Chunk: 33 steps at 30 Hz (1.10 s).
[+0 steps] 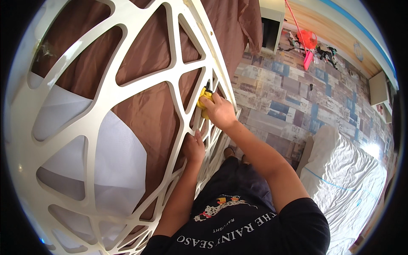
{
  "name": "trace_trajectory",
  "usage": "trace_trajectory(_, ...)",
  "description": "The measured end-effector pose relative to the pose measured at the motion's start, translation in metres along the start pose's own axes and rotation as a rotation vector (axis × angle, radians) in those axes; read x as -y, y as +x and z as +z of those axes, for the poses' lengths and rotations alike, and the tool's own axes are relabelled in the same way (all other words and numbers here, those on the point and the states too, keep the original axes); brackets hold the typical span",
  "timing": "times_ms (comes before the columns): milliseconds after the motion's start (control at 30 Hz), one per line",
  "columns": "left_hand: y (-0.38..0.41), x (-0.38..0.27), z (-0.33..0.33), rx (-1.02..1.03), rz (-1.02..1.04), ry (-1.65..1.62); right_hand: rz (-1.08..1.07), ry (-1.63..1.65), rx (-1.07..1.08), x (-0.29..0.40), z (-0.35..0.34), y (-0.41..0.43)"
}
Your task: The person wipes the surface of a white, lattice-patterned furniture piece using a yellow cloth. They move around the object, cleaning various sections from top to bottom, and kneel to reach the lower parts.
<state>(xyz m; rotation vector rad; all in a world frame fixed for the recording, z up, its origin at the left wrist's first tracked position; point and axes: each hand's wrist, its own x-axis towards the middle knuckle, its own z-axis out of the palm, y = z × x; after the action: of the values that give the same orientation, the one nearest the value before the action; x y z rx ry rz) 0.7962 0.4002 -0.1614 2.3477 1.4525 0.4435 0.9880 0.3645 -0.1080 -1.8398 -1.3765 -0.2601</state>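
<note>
A large white openwork panel (106, 91) with irregular cut-out holes fills the left and middle of the head view. My right hand (220, 111) is closed around a yellow cloth or sponge-like thing (205, 98) with a black part at its top, against the narrow bars near the panel's right edge. Just below it, my left hand (194, 146) rests at the bars, its thumb raised and the other fingers partly hidden by the frame. Whether those fingers grip a bar is not clear. Brown fabric (145, 118) and white sheet material (119, 159) show through the holes.
Wood-patterned flooring (264, 92) lies to the right. A white cabinet (274, 19) stands at the top. Against the wall are a pink long-handled broom (307, 60), a red bag (307, 39) and scattered scraps (328, 54). A white-covered bulky object (344, 178) stands at the lower right.
</note>
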Motion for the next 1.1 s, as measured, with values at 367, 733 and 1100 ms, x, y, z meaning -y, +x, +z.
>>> trace_trajectory(367, -0.001, 0.003, 0.000, -0.032, 0.097, -0.004, 0.080, 0.115, 0.570, 0.043, 0.008, -0.063)
trace_trajectory(733, 0.000, 0.009, 0.004, 0.004, 0.038, 0.025, 0.177, -0.016, 0.389, 0.025, 0.006, -0.012)
trace_trajectory(1100, -0.009, 0.020, -0.001, 0.012, 0.130, -0.274, 0.160, 0.378, 0.044, 0.028, 0.002, -0.066)
